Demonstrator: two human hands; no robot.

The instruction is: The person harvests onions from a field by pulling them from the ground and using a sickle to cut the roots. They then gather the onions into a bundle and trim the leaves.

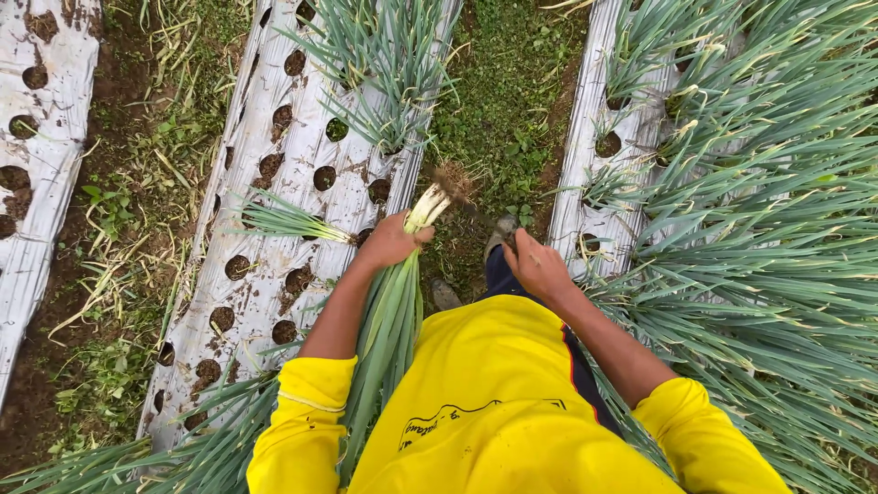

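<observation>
Green, white-stemmed scallion bunch with muddy roots; left hand fingers wrapped around it, right hand fingers curled.

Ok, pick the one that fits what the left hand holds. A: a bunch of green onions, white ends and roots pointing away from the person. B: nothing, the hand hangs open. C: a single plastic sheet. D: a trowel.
A: the left hand is closed around a bunch of green onions, whose white ends and roots stick out past the fist, while the leaves trail back under the arm.
</observation>
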